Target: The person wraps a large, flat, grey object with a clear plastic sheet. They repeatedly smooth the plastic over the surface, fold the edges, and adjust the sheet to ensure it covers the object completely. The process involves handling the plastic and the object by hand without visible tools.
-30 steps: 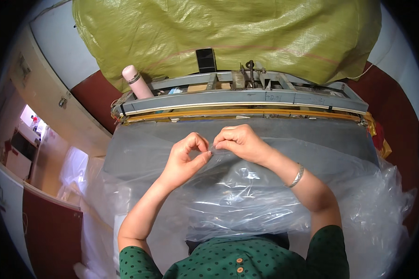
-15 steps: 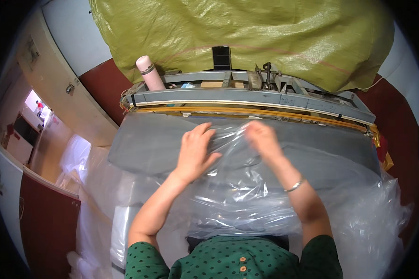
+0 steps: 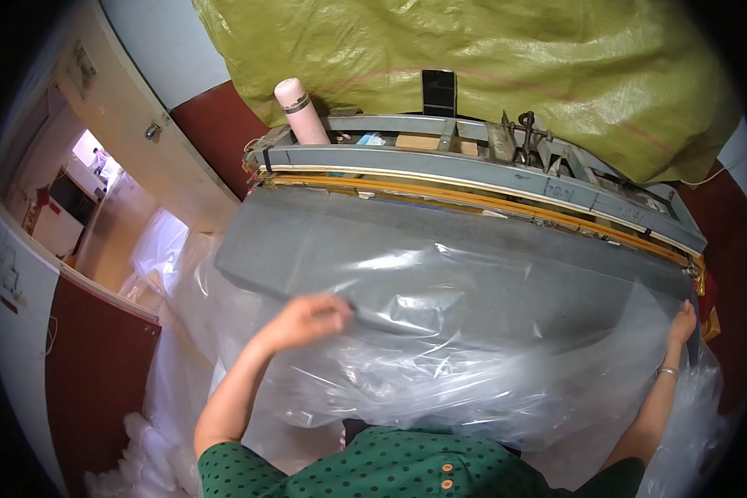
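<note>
Clear plastic film [image 3: 473, 382] lies in shiny wrinkles over the grey padded surface [image 3: 290, 224] of a long bench and hangs down towards my body. Out at the right end, my right hand [image 3: 683, 322] is closed on the film, pulling it into a taut slant. My left hand [image 3: 311, 321] is over the front edge of the grey surface, left of centre. Motion smears its fingers, so whether they hold any film cannot be made out.
Behind the grey surface runs a metal frame [image 3: 440, 168] with yellow strips along it. A pink bottle [image 3: 304, 116], a dark phone [image 3: 438, 93] and a metal clamp [image 3: 526, 137] are at the back. More film [image 3: 174, 332] spreads at the left, near a door [image 3: 133, 100].
My hands have moved apart from the middle. The right went far right with the film; the left came nearer and left. The film now lies more spread out, and the view has shifted.
</note>
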A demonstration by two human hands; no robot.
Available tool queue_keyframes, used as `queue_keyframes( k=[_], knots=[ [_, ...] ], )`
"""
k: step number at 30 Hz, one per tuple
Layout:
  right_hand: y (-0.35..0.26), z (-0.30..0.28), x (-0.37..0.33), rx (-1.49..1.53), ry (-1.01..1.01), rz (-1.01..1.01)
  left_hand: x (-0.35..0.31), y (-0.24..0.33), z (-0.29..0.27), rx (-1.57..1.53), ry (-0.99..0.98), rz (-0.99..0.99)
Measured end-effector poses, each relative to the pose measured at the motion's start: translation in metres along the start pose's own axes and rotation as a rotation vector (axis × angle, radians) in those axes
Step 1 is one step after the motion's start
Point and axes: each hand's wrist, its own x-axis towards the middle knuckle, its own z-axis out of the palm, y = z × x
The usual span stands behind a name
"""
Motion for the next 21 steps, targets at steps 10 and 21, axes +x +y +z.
queue_keyframes(
  k=[10, 21],
  knots=[
    [0.029, -0.044, 0.012, 0.04, 0.143, -0.041, 0.15, -0.119, -0.128, 0.833, 0.581, -0.287],
    [-0.014, -0.07, -0.002, 0.563, 0.039, 0.027, 0.239, 0.244, 0.306, -0.346, -0.783, 0.544]
  ],
)
